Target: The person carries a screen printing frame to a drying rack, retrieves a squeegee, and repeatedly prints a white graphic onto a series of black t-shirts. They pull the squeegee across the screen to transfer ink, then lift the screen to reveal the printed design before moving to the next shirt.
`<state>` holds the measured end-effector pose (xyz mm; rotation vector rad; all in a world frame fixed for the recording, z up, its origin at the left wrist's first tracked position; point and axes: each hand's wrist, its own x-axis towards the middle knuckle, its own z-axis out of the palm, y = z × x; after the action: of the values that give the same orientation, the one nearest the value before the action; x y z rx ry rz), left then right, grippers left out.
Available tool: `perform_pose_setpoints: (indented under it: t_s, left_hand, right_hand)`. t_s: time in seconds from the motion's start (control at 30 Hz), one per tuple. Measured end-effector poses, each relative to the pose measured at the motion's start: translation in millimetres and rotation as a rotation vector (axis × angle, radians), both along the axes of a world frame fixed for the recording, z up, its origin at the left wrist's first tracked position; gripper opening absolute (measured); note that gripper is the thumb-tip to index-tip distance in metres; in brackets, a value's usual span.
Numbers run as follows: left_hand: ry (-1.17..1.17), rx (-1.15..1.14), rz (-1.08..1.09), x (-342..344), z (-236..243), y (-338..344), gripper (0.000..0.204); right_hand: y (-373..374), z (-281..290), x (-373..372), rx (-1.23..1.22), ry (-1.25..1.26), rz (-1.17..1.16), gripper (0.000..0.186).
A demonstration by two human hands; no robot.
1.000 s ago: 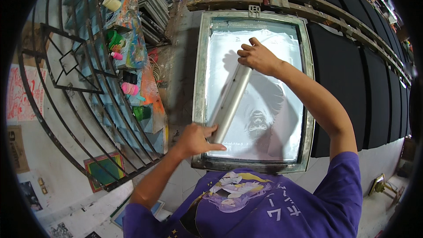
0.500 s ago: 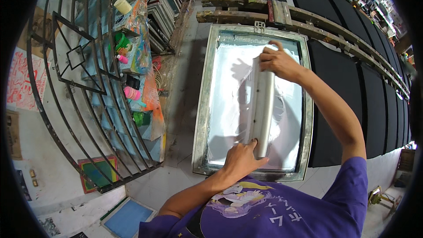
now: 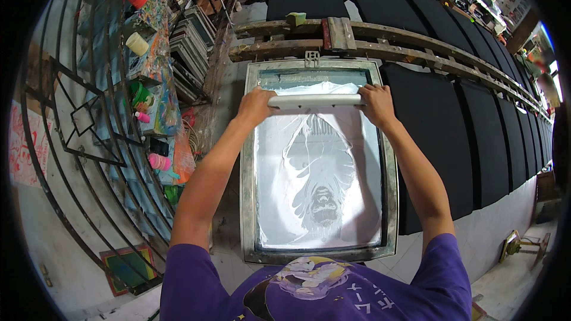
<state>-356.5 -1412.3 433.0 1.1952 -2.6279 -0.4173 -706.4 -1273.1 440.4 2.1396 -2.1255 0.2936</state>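
Observation:
A screen-printing frame [image 3: 391, 202] with a pale metal border lies in front of me. Wet white ink [image 3: 276, 190] streaks its mesh, and a grey printed figure [image 3: 324, 202] shows in the middle. Across the far part of the mesh lies a long silvery squeegee [image 3: 318, 101], level from side to side. Its left end is in my left hand [image 3: 257, 106], whose fingers are closed over it. My right hand [image 3: 377, 106] grips the other end in the same way. A thick band of white ink [image 3: 321, 88] sits just beyond the squeegee.
Wooden rails [image 3: 273, 48] run past the frame's far edge, beside a hinge clamp [image 3: 311, 58]. Black fabric-covered boards [image 3: 437, 142] line the right. At left stand a curved metal grille [image 3: 65, 202], a paint-stained bench with pots [image 3: 138, 44], and stacked screens [image 3: 189, 53].
The squeegee has turned from lengthwise to crosswise and now sits at the frame's far part. My left hand went from its near end to the left end. The view has shifted too.

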Motion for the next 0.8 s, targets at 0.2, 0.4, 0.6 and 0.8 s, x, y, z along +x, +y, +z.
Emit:
perform_pose_setpoints:
  t_s: [0.2,0.4,0.6,0.8]
  left_hand:
    - [-0.056,-0.073,0.035,-29,10,-43,0.039]
    - [-0.077,-0.097,0.038,-34,-8,-54,0.048]
    - [-0.096,-0.175,0.035,-42,-9,-55,0.057]
    - [-0.083,-0.234,-0.015,-19,-1,-22,0.046]
  right_hand:
    - [-40,0,-18,-0.098,0.074,-0.061,0.029]
    - [-53,-21,-29,-0.099,0.095,0.002,0.031]
    - [-59,-23,-31,-0.115,0.103,-0.058,0.025]
    - [-22,-16,-12,0.0,0.076,-0.019,0.024]
